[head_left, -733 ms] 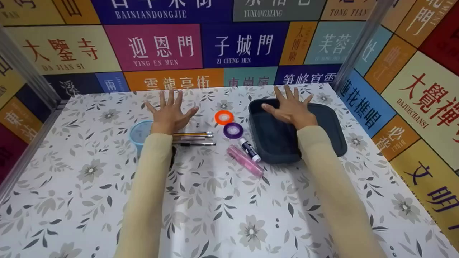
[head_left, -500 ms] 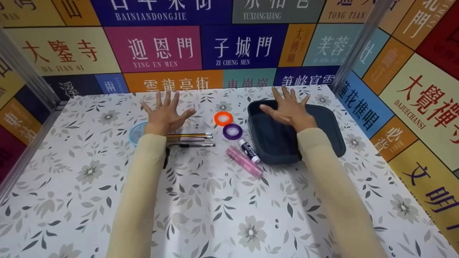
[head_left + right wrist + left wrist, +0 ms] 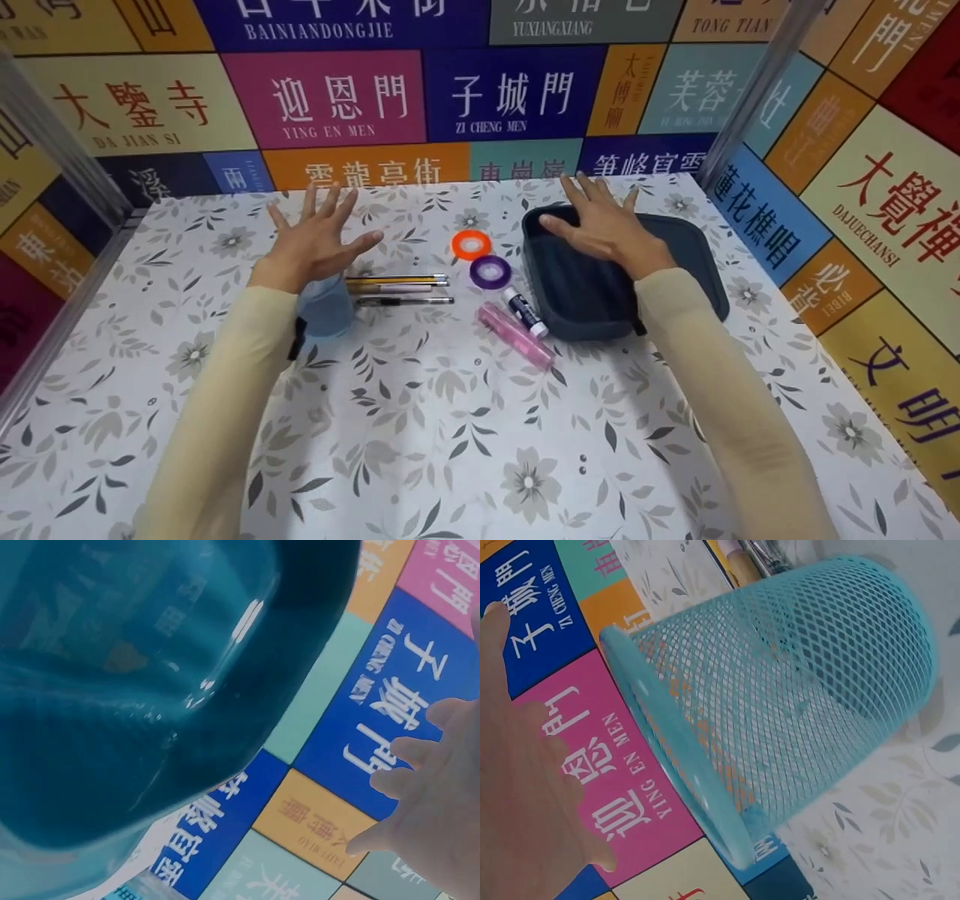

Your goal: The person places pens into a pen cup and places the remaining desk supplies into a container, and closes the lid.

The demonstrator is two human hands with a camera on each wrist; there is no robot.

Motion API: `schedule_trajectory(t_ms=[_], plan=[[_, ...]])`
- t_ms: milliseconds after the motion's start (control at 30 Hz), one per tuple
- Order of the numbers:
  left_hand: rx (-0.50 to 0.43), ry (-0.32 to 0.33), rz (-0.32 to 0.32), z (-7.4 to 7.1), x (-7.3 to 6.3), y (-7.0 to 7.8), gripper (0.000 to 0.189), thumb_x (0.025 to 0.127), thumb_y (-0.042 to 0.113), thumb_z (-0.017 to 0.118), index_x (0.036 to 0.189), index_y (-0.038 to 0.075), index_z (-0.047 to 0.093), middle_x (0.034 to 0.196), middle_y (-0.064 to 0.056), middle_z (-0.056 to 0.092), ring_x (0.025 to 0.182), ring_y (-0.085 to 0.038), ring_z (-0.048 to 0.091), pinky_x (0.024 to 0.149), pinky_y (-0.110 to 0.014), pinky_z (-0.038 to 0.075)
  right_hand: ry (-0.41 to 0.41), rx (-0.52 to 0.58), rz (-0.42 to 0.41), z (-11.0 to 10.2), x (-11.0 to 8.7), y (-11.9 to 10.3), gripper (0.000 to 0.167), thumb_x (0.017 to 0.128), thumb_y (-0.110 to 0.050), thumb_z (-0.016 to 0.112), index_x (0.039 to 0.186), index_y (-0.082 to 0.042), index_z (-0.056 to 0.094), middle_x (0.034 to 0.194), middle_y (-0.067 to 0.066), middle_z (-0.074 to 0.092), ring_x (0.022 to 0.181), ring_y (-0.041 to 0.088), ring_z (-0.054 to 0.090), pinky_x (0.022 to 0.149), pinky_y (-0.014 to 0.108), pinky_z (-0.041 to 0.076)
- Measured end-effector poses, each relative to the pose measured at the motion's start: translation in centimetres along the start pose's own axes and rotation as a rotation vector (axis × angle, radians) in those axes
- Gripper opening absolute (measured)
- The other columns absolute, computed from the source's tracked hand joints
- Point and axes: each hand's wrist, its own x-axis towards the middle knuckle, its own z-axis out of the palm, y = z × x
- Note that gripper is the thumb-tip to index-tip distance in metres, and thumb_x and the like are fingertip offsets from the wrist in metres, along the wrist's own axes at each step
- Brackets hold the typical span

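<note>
My left hand (image 3: 311, 244) is held above and just behind a light blue mesh pen cup (image 3: 328, 311), its fingers spread and apart from it. In the left wrist view the cup (image 3: 780, 690) stands beside the hand (image 3: 525, 802). Over the dark blue-grey rectangular box (image 3: 577, 307) hovers my right hand (image 3: 611, 232), fingers spread and holding nothing. The right wrist view shows that hand (image 3: 435, 802) apart from the box wall (image 3: 315, 652). Part of the box's right side is hidden by my arm.
Pencils (image 3: 397, 281) and a black pen (image 3: 405, 301) lie right of the cup. Between cup and box are an orange ring (image 3: 457, 246), a purple ring (image 3: 475, 273), a glue stick (image 3: 525, 312) and a pink cylindrical item (image 3: 516, 336). A dark lid (image 3: 694, 262) lies beside the box.
My left hand and forearm have moved left, uncovering more of the pen cup's front. The right hand has shifted only slightly. The objects on the table stay put.
</note>
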Motion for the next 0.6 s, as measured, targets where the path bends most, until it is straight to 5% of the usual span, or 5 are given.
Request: schedule_trajectory(t_ms=[300, 600], plan=[[-0.117, 0.031, 0.064, -0.3, -2.6, -1.6, 0.091, 0.091, 0.079, 0.032, 0.162, 0.029, 0.004, 0.17, -0.01, 0.002, 0.154, -0.042, -0.017, 0.105, -0.076, -0.029, 0.085, 0.136, -0.111, 0.3, -0.9, -2.6, 0.082, 0.096, -0.073, 0.031, 0.162, -0.031, 0.005, 0.171, 0.002, 0.004, 0.158, 0.032, 0.007, 0.126, 0.063, -0.003], [-0.394, 0.163, 0.071, -0.2, -5.8, -2.9, 0.087, 0.092, 0.075, 0.04, 0.162, 0.033, 0.009, 0.171, -0.004, 0.007, 0.156, -0.032, -0.019, 0.111, -0.065, -0.032, 0.153, 0.321, -0.165, 1.2, -1.8, -5.9, 0.075, 0.099, -0.065, 0.041, 0.161, -0.028, 0.02, 0.167, 0.006, 0.022, 0.155, 0.032, 0.021, 0.127, 0.058, 0.016]])
